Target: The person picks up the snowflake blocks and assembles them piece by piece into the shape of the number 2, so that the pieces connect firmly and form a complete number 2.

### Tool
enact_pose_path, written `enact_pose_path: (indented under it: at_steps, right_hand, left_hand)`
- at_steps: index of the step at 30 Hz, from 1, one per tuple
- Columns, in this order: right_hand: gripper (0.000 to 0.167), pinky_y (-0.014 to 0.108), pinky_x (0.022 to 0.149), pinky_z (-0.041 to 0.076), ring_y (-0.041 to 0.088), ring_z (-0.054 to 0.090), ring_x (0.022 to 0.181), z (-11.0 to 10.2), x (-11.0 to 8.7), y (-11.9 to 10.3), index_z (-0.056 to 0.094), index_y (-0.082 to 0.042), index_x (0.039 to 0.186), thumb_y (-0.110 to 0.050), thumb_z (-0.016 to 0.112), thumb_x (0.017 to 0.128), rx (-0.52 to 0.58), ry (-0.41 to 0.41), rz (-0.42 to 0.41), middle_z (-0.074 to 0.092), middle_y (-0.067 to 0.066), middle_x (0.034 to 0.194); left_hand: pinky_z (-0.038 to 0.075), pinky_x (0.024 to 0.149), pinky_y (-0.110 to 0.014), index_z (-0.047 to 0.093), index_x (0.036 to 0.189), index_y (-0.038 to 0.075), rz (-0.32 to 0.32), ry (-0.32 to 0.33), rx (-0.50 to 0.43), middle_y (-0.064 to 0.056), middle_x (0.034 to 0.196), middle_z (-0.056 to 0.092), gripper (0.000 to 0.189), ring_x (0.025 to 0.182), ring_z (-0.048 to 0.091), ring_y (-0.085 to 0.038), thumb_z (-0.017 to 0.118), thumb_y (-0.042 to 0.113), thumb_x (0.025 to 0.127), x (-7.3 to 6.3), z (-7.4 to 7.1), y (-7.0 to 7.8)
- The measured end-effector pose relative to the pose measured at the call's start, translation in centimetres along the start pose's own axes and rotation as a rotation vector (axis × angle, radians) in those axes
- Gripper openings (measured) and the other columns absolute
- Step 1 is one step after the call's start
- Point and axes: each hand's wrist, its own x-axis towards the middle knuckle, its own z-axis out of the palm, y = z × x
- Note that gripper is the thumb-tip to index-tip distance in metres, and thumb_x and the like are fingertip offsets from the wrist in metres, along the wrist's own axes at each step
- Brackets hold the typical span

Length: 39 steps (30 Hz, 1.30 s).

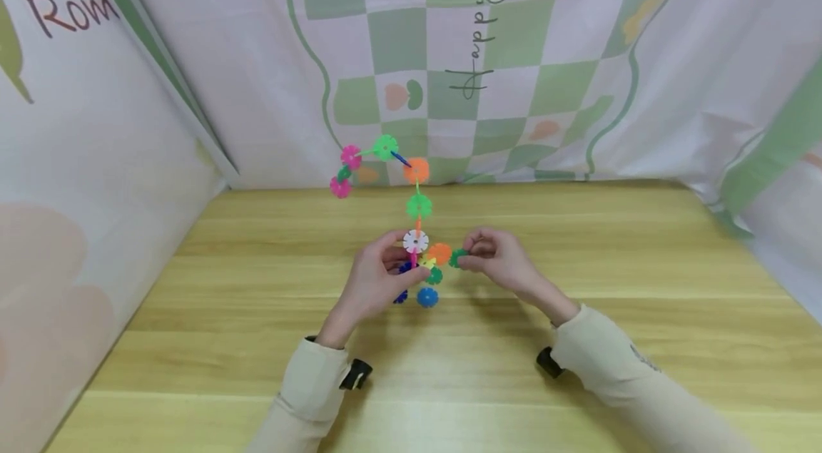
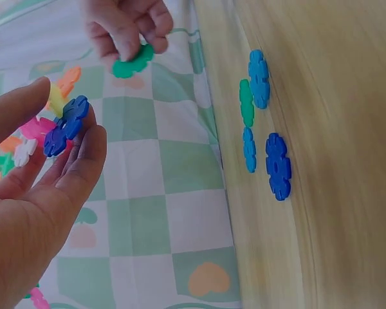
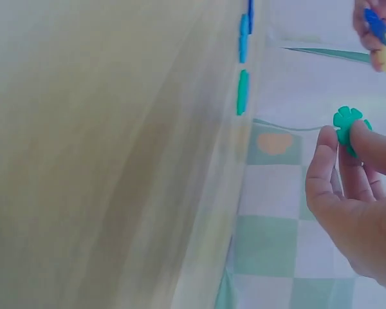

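Observation:
My left hand [image 1: 375,275] grips the lower end of a long chain of slotted plastic snowflake discs. Thumb and fingers are round a dark blue disc [image 2: 66,126], beside a yellow disc [image 2: 56,100] and an orange disc [image 1: 440,252]. Above the hand the chain rises through a white disc [image 1: 415,242] and a light green disc [image 1: 419,206], then bends left to a pink disc [image 1: 340,187] at its far end. To the right, my right hand [image 1: 501,260] pinches a single green snowflake disc [image 3: 349,123] between thumb and fingertips, close to the orange disc but apart from it.
Several loose discs lie on the wooden table [image 1: 257,310] below the hands, among them a blue disc [image 1: 427,297] and a dark blue disc [image 2: 278,167]. A patterned curtain [image 1: 398,39] hangs along the table's back edge, with another at the left.

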Motion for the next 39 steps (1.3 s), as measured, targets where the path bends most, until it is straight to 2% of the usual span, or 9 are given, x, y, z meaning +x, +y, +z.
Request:
enact_pose_path:
  at_steps: [4,11,18,27,34,39]
  right_hand:
    - [0.014,0.042,0.078,0.053,0.033,0.066,0.084,0.0,-0.3,-0.5,0.055,0.002,0.096,-0.003,0.066,0.089,0.048,0.036,-0.013,0.069,0.011,0.084]
    - [0.014,0.031,0.078,0.055,0.018,0.068,0.080,0.0,-0.6,-1.0,0.055,0.004,0.096,0.001,0.067,0.088,0.111,0.091,-0.041,0.071,0.013,0.088]
    - [0.013,0.037,0.077,0.056,0.016,0.069,0.081,-0.1,-1.0,-0.8,0.057,0.001,0.092,0.001,0.069,0.086,0.145,0.120,-0.080,0.071,0.007,0.088]
    - [0.013,0.030,0.074,0.056,0.020,0.069,0.082,-0.2,-1.3,-0.9,0.057,0.007,0.092,0.007,0.067,0.085,0.151,0.096,-0.159,0.071,0.012,0.090]
    - [0.011,0.029,0.073,0.056,0.014,0.068,0.081,-0.3,-1.5,-0.5,0.058,0.006,0.090,0.009,0.066,0.084,0.135,0.076,-0.206,0.070,0.017,0.092]
    - [0.010,0.030,0.074,0.056,0.017,0.068,0.082,-0.4,-1.5,-0.2,0.059,0.005,0.091,0.007,0.067,0.085,0.127,0.060,-0.210,0.069,0.018,0.094]
  left_hand:
    - [0.053,0.087,-0.039,0.057,0.129,0.006,-0.010,0.003,0.000,-0.011,0.107,0.068,0.050,0.099,0.065,-0.024,0.076,0.010,0.082,0.1,-0.1,0.0]
    - [0.054,0.084,-0.038,0.058,0.127,0.005,0.010,-0.006,0.015,-0.012,0.105,0.067,0.049,0.097,0.066,-0.025,0.077,0.011,0.082,0.1,-0.1,0.0]
    - [0.055,0.081,-0.037,0.058,0.126,0.005,-0.014,-0.021,0.013,-0.012,0.105,0.065,0.048,0.096,0.065,-0.026,0.077,0.011,0.082,0.1,-0.2,0.0]
    - [0.056,0.076,-0.036,0.056,0.129,0.003,-0.035,-0.036,0.012,-0.015,0.108,0.063,0.052,0.098,0.063,-0.028,0.076,0.011,0.082,0.0,-0.2,-0.3]
    - [0.055,0.073,-0.031,0.057,0.126,0.003,-0.007,-0.105,0.024,-0.012,0.104,0.064,0.047,0.092,0.065,-0.023,0.075,0.013,0.083,0.0,-0.3,-0.3]
    - [0.055,0.073,-0.031,0.057,0.126,0.006,-0.033,-0.124,0.020,-0.011,0.105,0.064,0.047,0.093,0.065,-0.023,0.075,0.015,0.083,-0.1,-0.2,0.0]
